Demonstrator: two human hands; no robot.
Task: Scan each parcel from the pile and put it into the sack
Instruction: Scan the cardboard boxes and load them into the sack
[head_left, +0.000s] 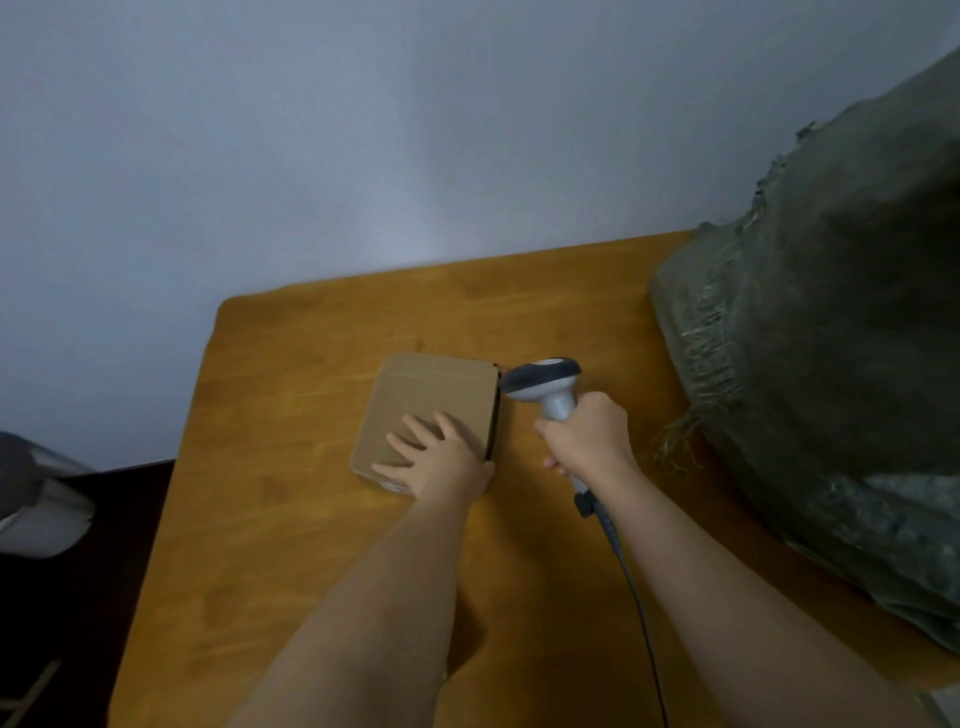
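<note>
A flat cardboard parcel (428, 415) lay on the wooden tabletop (291, 519), roughly mid-surface, plain brown top facing up w/ a flap seam along its far edge. The left hand (441, 457) rested on the parcel's near right corner, fingers straight and spread, palm down, pressing it flat; thumb side ran along the right edge. The right hand (587, 431) was wrapped round the grip of a handheld barcode scanner (545, 382), fingers curled tight on the handle. Scanner head, grey and white, sat just beside the parcel's far right corner, nose pointing left toward the box; whether it actually touched the cardboard can't be told. Scanner's dark cable (636, 603) trailed from the handle base back toward the person, running btwn the two forearms and off the bottom edge. A big dark-green woven sack (831, 338), frayed along its edge, stood on the right side of the tabletop, well apart from the parcel. Pale wall (363, 130) behind the tabletop. At far left, beyond the tabletop edge, a blurred grey-white object (36, 493); type unclear.
</note>
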